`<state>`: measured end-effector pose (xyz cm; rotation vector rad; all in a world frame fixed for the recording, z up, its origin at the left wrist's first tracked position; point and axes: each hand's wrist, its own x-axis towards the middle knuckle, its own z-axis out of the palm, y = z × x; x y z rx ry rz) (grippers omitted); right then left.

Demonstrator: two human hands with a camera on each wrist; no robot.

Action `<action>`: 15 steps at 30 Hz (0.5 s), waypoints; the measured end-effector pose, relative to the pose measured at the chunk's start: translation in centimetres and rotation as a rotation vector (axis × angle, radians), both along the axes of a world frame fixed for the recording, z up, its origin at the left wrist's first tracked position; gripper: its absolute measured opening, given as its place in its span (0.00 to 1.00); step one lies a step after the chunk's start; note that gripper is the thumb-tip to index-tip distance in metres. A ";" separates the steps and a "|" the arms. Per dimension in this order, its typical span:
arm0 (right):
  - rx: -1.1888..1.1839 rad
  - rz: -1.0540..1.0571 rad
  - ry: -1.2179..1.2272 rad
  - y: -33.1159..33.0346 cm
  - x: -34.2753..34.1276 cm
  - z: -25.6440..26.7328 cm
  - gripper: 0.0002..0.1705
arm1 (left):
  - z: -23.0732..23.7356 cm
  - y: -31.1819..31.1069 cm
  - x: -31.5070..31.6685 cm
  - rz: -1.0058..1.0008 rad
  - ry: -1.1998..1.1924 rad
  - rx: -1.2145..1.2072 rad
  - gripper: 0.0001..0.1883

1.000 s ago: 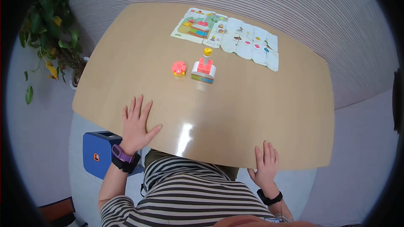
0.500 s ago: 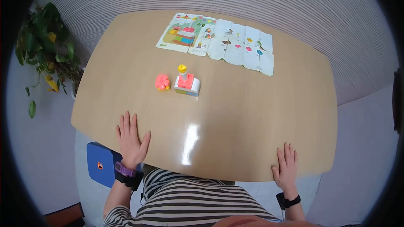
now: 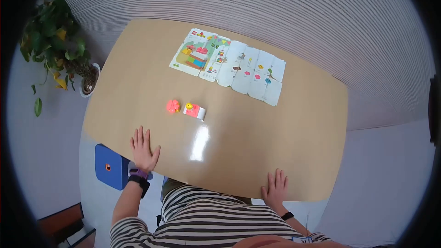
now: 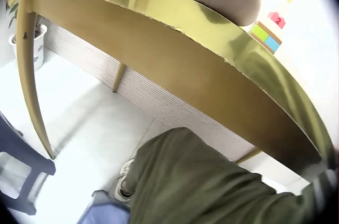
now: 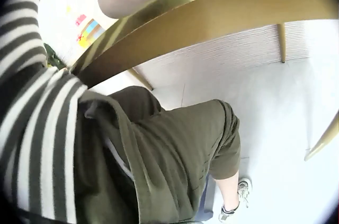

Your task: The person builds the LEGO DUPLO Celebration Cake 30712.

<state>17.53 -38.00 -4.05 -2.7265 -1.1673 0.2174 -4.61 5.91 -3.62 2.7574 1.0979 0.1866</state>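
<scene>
In the head view my left hand (image 3: 144,152) rests palm down near the table's front left edge, fingers straight and spread. My right hand (image 3: 275,191) lies on the front edge at the right, fingers extended, holding nothing. Beyond the left hand stands a small block build (image 3: 194,110) with a white block, a pink brick and a yellow top. Just left of it, apart, is a pink flower-shaped piece (image 3: 173,106). The left wrist view shows the build's green and blue brick (image 4: 266,37) and a pink brick (image 4: 277,20) marked 2.
A creased instruction sheet (image 3: 233,66) lies toward the back of the table (image 3: 312,124), near the ribbed wall. A potted plant (image 3: 59,41) stands at the left. A blue box-like object (image 3: 109,167) is below the table's left edge.
The head view has shifted and tilted, so the table, sheet and blocks appear elsewhere in it. Both hands stay resting on the table edge.
</scene>
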 end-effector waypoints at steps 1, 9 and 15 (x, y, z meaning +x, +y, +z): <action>0.003 0.000 0.003 0.0 -0.1 -0.1 0.36 | -0.2 0.1 0.0 -0.001 -0.006 0.008 0.37; 0.041 0.019 0.010 0.1 0.0 -0.3 0.35 | -1.2 0.1 -0.5 -0.012 -0.030 0.085 0.36; 0.054 0.041 -0.016 0.1 -0.1 -0.3 0.35 | -1.1 0.0 -0.3 -0.005 -0.044 0.118 0.35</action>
